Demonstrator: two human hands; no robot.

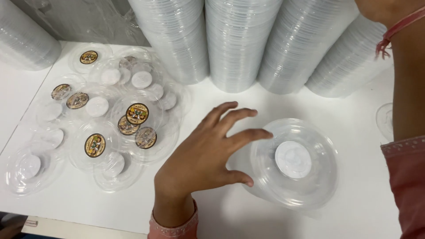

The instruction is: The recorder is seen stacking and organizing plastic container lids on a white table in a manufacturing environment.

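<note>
Item: my left hand (201, 155), fingers (248, 135) spread and curved, nothing pinched between them. The fingertips sit at the near-left rim of a small stack of clear plastic lids (305, 177); whether they touch the rim or hover just off it I cannot tell.

Item: the stack itself. It lies on the white surface (221, 99) just beyond and to the right of my fingertips, my thumb low at its left edge, the other fingers arching over its upper-left rim. A round white sticker (292, 159) sits in the middle of the top lid, apart from my fingers.

Handling note, as I judge it: the lids are thin and slippery and nest tightly, so the rim wants a light hold from thumb and fingers on opposite sides, lifting only the top one, without squeezing it out of shape or smearing the sticker.

Item: my right arm (409, 79), with a red thread at the wrist, crosses the far right; its hand is out of view, so the state of those fingers cannot be told.

Item: well to the left of my fingers, a spread of single lids (106, 132), some with round printed labels (137, 113), some with plain white ones.

Item: beyond my fingers, tall stacks of lids (239, 44) lying on their sides along the back.
</note>
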